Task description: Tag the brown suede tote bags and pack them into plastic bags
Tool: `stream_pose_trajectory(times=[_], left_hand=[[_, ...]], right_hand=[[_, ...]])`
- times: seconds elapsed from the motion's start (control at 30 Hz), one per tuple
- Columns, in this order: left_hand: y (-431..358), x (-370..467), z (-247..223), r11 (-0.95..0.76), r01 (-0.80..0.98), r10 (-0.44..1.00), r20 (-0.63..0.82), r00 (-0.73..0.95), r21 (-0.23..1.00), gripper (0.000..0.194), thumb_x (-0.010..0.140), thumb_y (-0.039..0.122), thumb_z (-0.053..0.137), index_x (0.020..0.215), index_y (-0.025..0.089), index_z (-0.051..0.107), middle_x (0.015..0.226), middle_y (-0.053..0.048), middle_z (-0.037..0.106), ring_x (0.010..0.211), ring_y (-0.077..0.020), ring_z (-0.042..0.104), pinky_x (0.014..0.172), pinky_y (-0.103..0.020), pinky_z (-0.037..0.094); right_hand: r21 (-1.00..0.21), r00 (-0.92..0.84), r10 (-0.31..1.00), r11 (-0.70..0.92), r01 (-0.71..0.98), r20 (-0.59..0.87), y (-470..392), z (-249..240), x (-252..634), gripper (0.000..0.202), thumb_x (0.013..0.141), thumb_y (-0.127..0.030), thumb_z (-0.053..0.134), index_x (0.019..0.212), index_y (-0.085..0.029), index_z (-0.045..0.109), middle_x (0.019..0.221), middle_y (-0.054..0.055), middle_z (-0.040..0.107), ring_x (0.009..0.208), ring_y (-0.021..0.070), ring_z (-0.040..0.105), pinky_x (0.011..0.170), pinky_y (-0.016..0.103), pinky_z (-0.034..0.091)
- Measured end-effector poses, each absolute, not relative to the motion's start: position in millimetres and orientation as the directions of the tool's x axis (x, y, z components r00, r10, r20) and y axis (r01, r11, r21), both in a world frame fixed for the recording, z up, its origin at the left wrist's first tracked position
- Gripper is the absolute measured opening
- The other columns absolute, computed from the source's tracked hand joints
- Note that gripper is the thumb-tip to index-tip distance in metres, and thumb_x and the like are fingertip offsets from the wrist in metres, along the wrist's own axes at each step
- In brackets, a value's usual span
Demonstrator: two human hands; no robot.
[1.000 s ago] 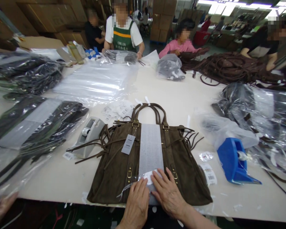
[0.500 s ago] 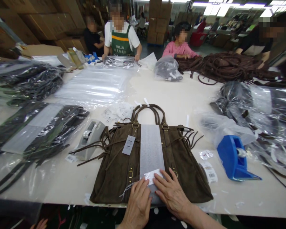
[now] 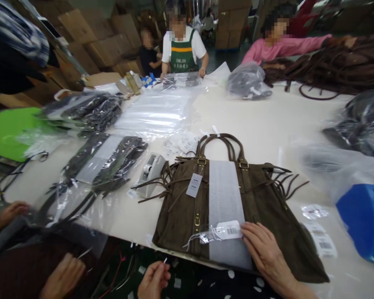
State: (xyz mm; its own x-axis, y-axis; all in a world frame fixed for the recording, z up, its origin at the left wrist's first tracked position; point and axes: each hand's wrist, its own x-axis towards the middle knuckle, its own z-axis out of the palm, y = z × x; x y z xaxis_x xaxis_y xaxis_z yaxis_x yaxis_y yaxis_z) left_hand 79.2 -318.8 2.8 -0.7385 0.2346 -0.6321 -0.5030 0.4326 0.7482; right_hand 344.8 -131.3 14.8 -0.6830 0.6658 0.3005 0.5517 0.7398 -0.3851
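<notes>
A dark olive-brown handbag (image 3: 268,195) with fringed cords and upright handles lies flat before me on the table. Down its middle runs a strip of pale tissue paper (image 3: 225,187). On the strip's lower part rests a white barcode tag (image 3: 229,229) with a string and some clear plastic. My right hand (image 3: 264,249) lies open on the bag, fingertips at the tag's right end. Below the table's front edge, my left hand (image 3: 154,280) is closed in a pinch with a tiny white piece (image 3: 165,261) showing at the fingertips. A grey hang tag (image 3: 194,185) is attached to the bag.
Left of the bag stand a grey tape dispenser (image 3: 151,170) and a plastic-wrapped bag (image 3: 104,160). A blue tape dispenser (image 3: 361,220) is at right, near a barcode sticker sheet (image 3: 321,241). A neighbour's hand (image 3: 64,274) is at lower left; other people stand across the table.
My left hand has left the tag and dropped below the table edge. My right hand has slid to the tag's right end. The view has turned left, bringing a neighbour's hands into sight.
</notes>
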Motion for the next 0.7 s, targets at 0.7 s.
stream_pose_trajectory(times=[0.7], left_hand=[[-347, 42, -52, 0.499, -0.713, 0.126, -0.855, -0.502, 0.492, 0.043, 0.054, 0.044, 0.071, 0.083, 0.019, 0.052, 0.072, -0.004, 0.064, 0.055, -0.0127, 0.058, 0.051, -0.025, 0.044]], right_hand=[[-0.471, -0.621, 0.726, 0.676, 0.567, 0.294, -128, 16, 345, 0.026, 0.081, -0.027, 0.047, 0.106, -0.020, 0.054, 0.105, 0.006, 0.059, 0.100, 0.0197, 0.053, 0.088, 0.036, 0.040]])
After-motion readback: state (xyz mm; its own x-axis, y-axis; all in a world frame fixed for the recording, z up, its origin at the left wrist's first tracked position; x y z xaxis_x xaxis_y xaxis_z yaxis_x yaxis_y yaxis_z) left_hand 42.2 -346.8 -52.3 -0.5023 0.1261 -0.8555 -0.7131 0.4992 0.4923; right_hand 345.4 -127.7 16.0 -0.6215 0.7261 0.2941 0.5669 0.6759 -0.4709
